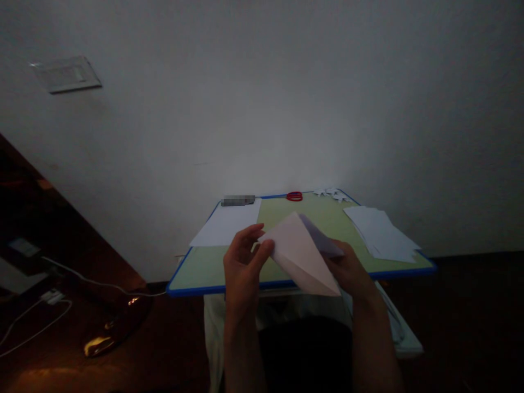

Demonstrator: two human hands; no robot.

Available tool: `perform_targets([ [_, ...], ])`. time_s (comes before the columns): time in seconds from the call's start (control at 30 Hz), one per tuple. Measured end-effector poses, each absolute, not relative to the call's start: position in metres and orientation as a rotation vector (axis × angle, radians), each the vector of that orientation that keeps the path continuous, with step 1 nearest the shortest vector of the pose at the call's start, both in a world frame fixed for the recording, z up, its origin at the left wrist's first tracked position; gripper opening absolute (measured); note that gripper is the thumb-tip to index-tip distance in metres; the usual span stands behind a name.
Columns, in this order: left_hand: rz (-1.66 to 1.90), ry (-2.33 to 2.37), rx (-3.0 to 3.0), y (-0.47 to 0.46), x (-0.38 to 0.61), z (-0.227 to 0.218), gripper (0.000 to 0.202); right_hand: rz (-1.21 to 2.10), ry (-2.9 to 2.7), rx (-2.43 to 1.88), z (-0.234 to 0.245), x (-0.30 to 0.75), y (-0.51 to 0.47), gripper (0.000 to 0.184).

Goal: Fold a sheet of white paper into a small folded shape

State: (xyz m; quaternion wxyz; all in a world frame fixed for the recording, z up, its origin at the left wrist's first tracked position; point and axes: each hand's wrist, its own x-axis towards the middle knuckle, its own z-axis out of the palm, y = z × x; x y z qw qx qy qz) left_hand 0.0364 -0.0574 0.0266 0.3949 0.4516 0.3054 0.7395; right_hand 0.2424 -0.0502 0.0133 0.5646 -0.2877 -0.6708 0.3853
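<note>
A folded sheet of white paper is held up above the front edge of the table, its top coming to a point and its two sides spread apart. The left corner is pinched between the thumb and fingers of my left hand. On the other side, my right hand grips the right part of the paper; its fingertips are partly hidden behind the fold.
The green table has a blue rim. On it lie a white sheet, a dark blurred object, red-handled scissors, small paper cutouts and a paper stack. Cables hang at left; a wall stands behind.
</note>
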Motion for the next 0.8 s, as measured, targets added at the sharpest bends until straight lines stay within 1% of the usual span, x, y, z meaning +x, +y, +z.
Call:
perform_targets([
  [0.1,1.863,0.752,1.193,-0.058,0.035,0.027,0.033,0.862,-1.422,-0.592,0.011,0.248,-0.047,0.066],
  [0.13,1.859,0.744,1.218,-0.058,0.035,0.028,0.031,0.842,-1.351,-0.547,0.011,0.249,-0.047,0.072],
  [0.17,1.86,0.74,1.246,-0.06,0.034,0.03,0.03,0.824,-1.306,-0.51,0.012,0.251,-0.047,0.074],
  [0.2,1.864,0.741,1.277,-0.061,0.035,0.031,0.027,0.806,-1.289,-0.494,0.014,0.252,-0.049,0.07],
  [0.27,1.883,0.75,1.335,-0.065,0.037,0.034,0.023,0.738,-1.345,-0.536,0.019,0.253,-0.054,0.054],
  [0.3,1.889,0.757,1.36,-0.066,0.038,0.036,0.022,0.698,-1.377,-0.584,0.022,0.253,-0.057,0.049],
  [0.43,1.888,0.799,1.425,-0.071,0.046,0.042,0.018,0.6,-1.318,-0.676,0.035,0.249,-0.071,0.037],
  [0.6,1.899,0.828,1.484,-0.072,0.05,0.044,0.016,0.565,-1.299,-0.735,0.043,0.244,-0.082,0.025],
  [0.73,1.903,0.784,1.51,-0.072,0.05,0.043,0.018,0.537,-1.207,-0.778,0.045,0.239,-0.083,0.014],
  [0.8,1.906,0.772,1.475,-0.072,0.051,0.041,0.022,0.527,-1.162,-0.791,0.047,0.236,-0.083,0.012],
])
